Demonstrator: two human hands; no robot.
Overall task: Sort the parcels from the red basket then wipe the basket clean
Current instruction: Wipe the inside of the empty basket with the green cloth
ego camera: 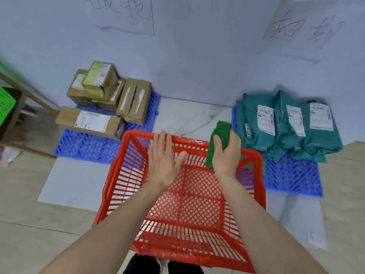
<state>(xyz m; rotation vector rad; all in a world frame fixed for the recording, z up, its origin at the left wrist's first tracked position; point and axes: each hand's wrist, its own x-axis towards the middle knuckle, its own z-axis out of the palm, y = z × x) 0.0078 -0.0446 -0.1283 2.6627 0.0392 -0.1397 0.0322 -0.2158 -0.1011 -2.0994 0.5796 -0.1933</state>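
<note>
Red basket (183, 196) sits on the floor right in front of me, tilted a bit, nothing inside, white smears on its far rim and near wall. My left hand (165, 163) is flat, fingers straight and spread, held over the basket's far left wall; can't tell if it touches the plastic. My right hand (227, 153) grips a folded green cloth (220, 139), fingers curled round it, over the basket's far right corner. Cardboard boxes (104, 99) are stacked on a blue mat (88, 145) against the wall, beyond the basket's far left corner. Teal mailer bags (286, 125) with white labels lie overlapped on a second blue mat (292, 175), just past the basket's right side. Two handwritten paper signs (122, 12) hang on the wall, one above each pile. Green crate (6, 105) at far left edge, beside a wooden frame (23, 103).
</note>
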